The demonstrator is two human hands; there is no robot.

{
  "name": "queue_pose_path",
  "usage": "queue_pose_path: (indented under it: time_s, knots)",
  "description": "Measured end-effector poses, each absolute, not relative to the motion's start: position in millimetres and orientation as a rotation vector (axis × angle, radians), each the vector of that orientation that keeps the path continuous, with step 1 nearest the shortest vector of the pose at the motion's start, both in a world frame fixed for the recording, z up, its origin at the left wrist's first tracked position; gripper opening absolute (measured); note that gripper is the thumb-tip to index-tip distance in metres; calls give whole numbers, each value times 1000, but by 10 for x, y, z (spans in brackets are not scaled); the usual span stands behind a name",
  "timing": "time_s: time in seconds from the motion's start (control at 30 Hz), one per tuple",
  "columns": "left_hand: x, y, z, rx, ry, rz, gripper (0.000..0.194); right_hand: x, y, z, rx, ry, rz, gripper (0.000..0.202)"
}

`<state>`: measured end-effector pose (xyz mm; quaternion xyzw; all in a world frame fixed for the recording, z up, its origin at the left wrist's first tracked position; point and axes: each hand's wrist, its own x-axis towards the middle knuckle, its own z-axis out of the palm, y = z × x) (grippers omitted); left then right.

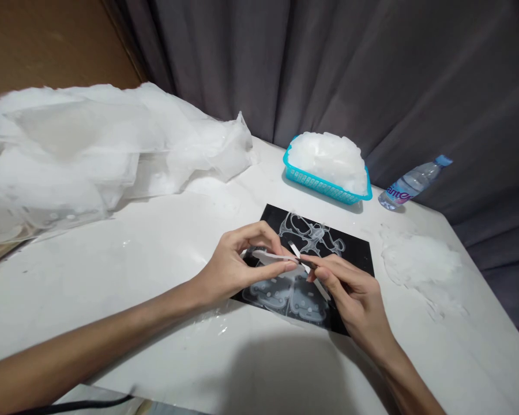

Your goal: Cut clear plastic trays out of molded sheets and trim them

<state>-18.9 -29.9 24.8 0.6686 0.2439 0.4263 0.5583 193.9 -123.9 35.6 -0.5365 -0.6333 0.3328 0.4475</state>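
Observation:
My left hand (246,256) pinches a thin translucent white plastic piece (273,257) between thumb and fingers, above a black mat (358,253). My right hand (350,288) is closed on a slim dark-and-silver hand tool (308,263), whose exact kind I cannot make out. Its dark tip meets the right end of the piece, close to my left thumb. A narrow pale strip (322,290) slants below the right fingers. Beneath the hands lies a clear molded sheet (303,302) with rounded outlines. A clear looping plastic frame (318,231) rests on the mat's far part.
A turquoise basket (324,185) heaped with white translucent pieces stands at the back. To its right leans a water bottle (415,181). Large plastic bags (112,144) fill the left back. Clear scraps (424,265) lie at right; a grey curtain (328,69) hangs behind the white table (155,253).

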Motion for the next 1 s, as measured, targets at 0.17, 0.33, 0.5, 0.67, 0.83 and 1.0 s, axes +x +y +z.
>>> queue_pose_path:
  time_s: [0.17,0.33,0.5,0.67,0.83,1.0]
  knots:
    - [-187,-303,252,1574,566,1006,22,1936,-1240,350,-1323,-1571,804,29]
    - [-184,-297,271,1588,568,1012,22,1939,-1236,355,-1326,-1580,799,30]
    - [-188,-305,285,1592,574,1012,22,1941,-1242,353,-1329,-1585,796,29]
    - [-194,-310,285,1602,576,1019,21,1930,-1254,360,-1339,-1574,823,29]
    - [-193,-300,283,1619,595,1029,22,1928,-1252,363,-1340,-1577,823,28]
    - [-197,-291,274,1627,596,1021,22,1923,-1247,359,-1342,-1582,824,28]
